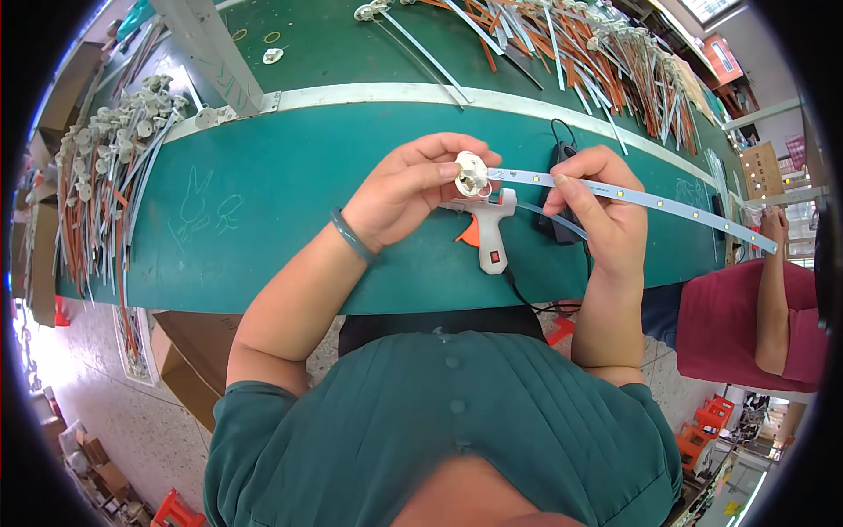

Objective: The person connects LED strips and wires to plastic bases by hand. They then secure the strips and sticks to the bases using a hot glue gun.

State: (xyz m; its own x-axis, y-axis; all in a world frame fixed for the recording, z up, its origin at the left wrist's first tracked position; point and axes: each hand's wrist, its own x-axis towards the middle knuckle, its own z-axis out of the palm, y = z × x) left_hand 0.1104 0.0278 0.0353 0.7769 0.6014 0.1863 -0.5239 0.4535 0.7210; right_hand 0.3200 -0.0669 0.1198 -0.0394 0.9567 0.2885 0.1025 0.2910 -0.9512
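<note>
My left hand (406,189) is closed on a small round white part (471,174), holding it between thumb and fingers above the green table. My right hand (606,206) pinches a pale LED strip (676,209) near its left portion. The strip's left end meets the white part, and its other end reaches out to the right. Just below the white part, a white glue gun (493,233) with an orange trigger lies on the table. A black device (558,211) with a cable is partly hidden behind my right hand.
Bundled strips with white ends (114,167) lie at the left. More orange and white strips (606,61) are heaped on the far table, behind a white rail (369,93). A co-worker in a red top (738,321) is at the right. A cardboard box (198,351) stands below the table edge.
</note>
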